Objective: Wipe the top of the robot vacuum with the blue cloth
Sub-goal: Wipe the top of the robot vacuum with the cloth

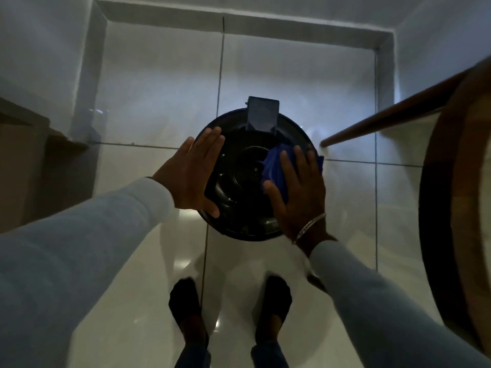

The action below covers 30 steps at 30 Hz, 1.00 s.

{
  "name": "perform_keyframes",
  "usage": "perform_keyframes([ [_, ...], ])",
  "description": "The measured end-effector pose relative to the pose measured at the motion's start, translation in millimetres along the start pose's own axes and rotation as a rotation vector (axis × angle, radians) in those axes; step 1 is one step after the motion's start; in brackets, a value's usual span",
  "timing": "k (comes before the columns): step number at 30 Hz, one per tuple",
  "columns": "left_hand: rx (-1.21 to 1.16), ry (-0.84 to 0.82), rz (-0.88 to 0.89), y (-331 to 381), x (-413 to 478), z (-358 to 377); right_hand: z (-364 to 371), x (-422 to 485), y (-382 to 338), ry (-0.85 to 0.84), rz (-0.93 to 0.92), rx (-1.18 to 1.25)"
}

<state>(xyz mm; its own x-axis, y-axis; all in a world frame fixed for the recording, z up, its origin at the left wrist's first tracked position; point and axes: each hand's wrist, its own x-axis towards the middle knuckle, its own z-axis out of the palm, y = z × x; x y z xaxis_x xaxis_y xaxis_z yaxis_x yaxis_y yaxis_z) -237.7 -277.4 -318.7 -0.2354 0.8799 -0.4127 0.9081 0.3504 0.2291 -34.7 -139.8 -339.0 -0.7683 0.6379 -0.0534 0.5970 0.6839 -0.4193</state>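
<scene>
1. Position first: the round, glossy black robot vacuum [247, 179] sits on the pale tiled floor [159, 83], directly ahead of the person's feet, with a dark rectangular block [263, 112], probably its dock, at its far edge.

2. Left hand [190, 172] lies flat and spread along the left rim of the vacuum, fingers [210, 139] extended and grasping nothing. Whether the palm actually presses the shell or only hovers beside it cannot be told. Used as a brace, it should bear on the rim so the machine does not slide on the smooth tile.

3. Right hand [299, 189] presses the crumpled blue cloth [276, 166] onto the right side of the lid. Its fingers are splayed over the fabric, pinning it down rather than clenching it; the cloth bunches out past the fingertips towards the centre.

4. Progress is hard to judge. The centre and left of the top look uncovered by the cloth, so much of the surface likely remains.

5. To wipe well, flatten the bunched cloth under the palm so more fabric meets the lid, then sweep in overlapping arcs following the circular ridges towards the braced hand.

6. Light, even pressure suits the glossy plastic; grit dragged hard could scratch it.

7. Watch the brown wooden rail [385, 112] close on the right during wide strokes.
</scene>
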Motion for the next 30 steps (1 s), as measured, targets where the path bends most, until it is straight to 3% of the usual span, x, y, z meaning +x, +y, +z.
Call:
perform_keyframes([
  [4,0.01,-0.01,0.009,1,1,1,12,-29,-2,-0.038,0.05,-0.061],
  [12,0.018,-0.02,0.013,2,3,3,8,36,-9,-0.037,0.103,-0.12],
  [19,0.026,-0.019,0.013,3,3,3,23,-33,-21,-0.049,0.103,-0.108],
  [26,0.043,-0.004,0.009,5,3,4,11,39,-18,-0.058,0.108,-0.134],
  [30,0.055,0.005,0.0,6,2,6,18,5,-40,-0.044,0.146,-0.111],
])
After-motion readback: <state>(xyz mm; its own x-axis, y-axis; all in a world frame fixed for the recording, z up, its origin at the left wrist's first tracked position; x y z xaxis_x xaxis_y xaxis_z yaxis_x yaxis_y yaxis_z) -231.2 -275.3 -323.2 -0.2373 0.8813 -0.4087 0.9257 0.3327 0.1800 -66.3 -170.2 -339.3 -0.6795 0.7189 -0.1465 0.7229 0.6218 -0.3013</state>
